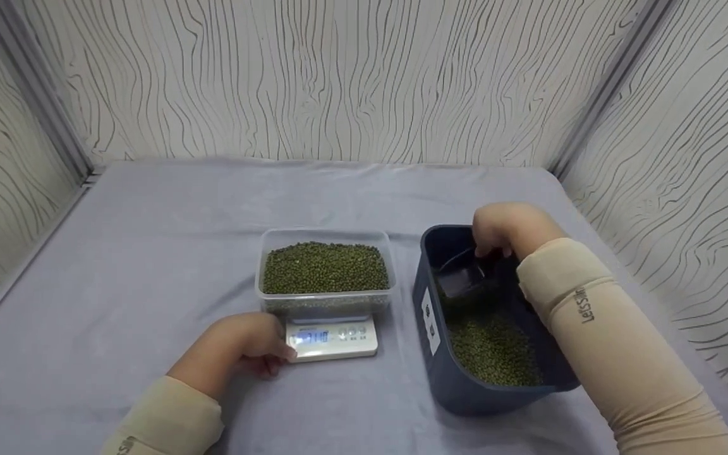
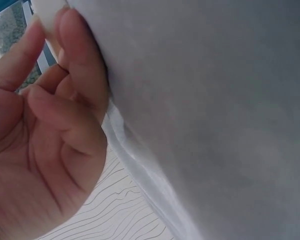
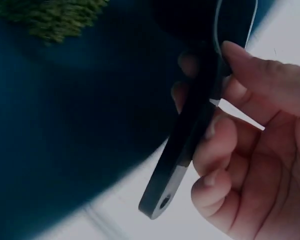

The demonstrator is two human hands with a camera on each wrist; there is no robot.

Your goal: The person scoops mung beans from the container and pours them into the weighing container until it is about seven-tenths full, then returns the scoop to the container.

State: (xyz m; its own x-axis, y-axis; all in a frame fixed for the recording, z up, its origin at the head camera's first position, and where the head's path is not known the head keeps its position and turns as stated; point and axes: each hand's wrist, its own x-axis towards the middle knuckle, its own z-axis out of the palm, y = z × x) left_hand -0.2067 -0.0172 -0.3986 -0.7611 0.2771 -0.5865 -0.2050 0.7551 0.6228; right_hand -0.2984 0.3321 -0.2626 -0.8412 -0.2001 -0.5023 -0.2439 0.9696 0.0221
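My left hand (image 1: pixel 247 338) pinches the corner of a white kitchen scale (image 1: pixel 332 351) between thumb and finger; its display is lit, but the digits are too blurred to read surely. On the scale's far part stands a clear plastic container (image 1: pixel 326 303) heaped with small green beans (image 1: pixel 326 268). Over on the right, my right hand (image 1: pixel 509 227) reaches inside a dark blue bin (image 1: pixel 465 392). It grips a dark scoop (image 1: pixel 462 275) by its black handle (image 3: pixel 177 145), which has a hole at its end. More green beans (image 1: pixel 497 354) lie in the near part of the bin.
A pale lavender cloth (image 1: pixel 149 240) with wrinkles covers the table. A white label (image 1: pixel 430 325) is on the bin's left side. Wood-grain patterned panels (image 1: pixel 339 82) stand behind and at both sides, with grey posts in the corners.
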